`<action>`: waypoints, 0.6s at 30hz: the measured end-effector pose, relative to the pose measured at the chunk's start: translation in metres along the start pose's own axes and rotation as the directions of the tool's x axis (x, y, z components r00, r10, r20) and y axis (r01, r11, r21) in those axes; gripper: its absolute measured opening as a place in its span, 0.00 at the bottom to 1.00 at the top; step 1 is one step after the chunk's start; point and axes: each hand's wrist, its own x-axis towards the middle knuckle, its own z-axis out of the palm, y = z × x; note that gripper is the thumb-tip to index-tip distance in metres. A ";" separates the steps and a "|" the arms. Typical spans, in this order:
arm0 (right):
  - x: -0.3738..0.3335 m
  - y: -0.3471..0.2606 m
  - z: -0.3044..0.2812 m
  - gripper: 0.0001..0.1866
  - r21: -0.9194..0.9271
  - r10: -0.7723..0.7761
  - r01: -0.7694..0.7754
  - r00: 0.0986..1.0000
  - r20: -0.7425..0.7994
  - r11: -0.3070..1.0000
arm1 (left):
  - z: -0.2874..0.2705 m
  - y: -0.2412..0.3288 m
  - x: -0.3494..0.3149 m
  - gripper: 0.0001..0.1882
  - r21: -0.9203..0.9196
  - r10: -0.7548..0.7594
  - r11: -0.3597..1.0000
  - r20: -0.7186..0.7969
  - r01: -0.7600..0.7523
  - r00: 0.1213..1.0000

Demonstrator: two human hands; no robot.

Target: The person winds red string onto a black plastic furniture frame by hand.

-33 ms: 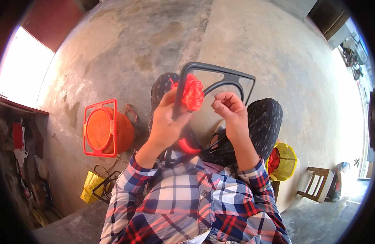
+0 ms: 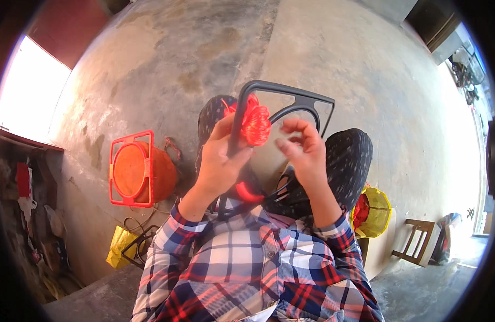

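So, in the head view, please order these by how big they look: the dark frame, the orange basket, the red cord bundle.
1. dark frame, held by the left hand
2. orange basket, fairly close in size; it lies farther away, so true size is unsure
3. red cord bundle, clearly smallest

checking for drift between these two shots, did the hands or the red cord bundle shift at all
Nothing visibly changed. The left hand grips the dark frame with the red cord bundle against it, and the right hand hovers beside the bundle, fingers curled, as before. The orange basket lies in the same spot.
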 end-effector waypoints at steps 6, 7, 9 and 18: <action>0.001 -0.025 0.022 0.29 -0.796 -0.638 0.554 0.710 0.299 0.244 | 0.011 0.006 0.001 0.15 0.112 0.122 0.985 0.068 -0.129 0.990; 0.005 -0.019 0.019 0.19 -0.746 -0.662 0.566 0.714 0.230 0.351 | 0.011 0.006 0.000 0.15 0.111 0.123 0.985 0.071 -0.131 0.990; 0.003 -0.012 0.013 0.18 -0.501 -0.619 0.547 0.785 0.030 0.670 | 0.010 0.004 -0.002 0.09 0.308 0.182 0.937 -0.025 -0.165 0.983; -0.038 -0.011 -0.028 0.33 0.537 -0.229 0.085 0.951 0.209 0.840 | -0.016 -0.023 0.002 0.09 -0.361 -0.476 0.824 -0.025 0.436 0.879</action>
